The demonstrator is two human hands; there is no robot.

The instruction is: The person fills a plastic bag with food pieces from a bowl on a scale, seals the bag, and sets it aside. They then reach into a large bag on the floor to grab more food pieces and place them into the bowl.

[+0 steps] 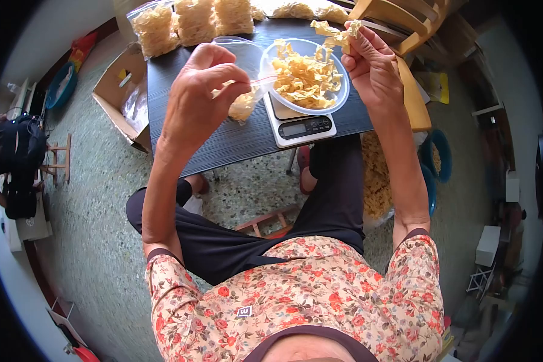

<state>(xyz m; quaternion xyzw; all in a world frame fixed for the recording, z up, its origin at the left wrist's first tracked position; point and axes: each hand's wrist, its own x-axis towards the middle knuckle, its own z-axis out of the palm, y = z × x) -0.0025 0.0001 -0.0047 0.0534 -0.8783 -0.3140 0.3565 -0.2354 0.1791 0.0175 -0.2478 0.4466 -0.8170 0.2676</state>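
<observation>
My left hand (205,90) is closed in a pinch on the edge of a clear plastic bag (247,57), which has some pale yellow dried pieces (241,107) at its bottom. Raised at the right of the bowl, my right hand (371,60) holds a few curled dried strips (338,35) between thumb and fingers. Between the hands, a translucent round bowl (344,90) full of dried strips (304,75) rests on a white digital scale (289,140). The scale's display is too small to read.
Filled bags (196,21) line the back of the dark table (193,158). A cardboard box (111,90) stands left of it, a wooden chair (413,90) right. Below on the right are a large bag of dried pieces (377,181) and blue tubs (443,154).
</observation>
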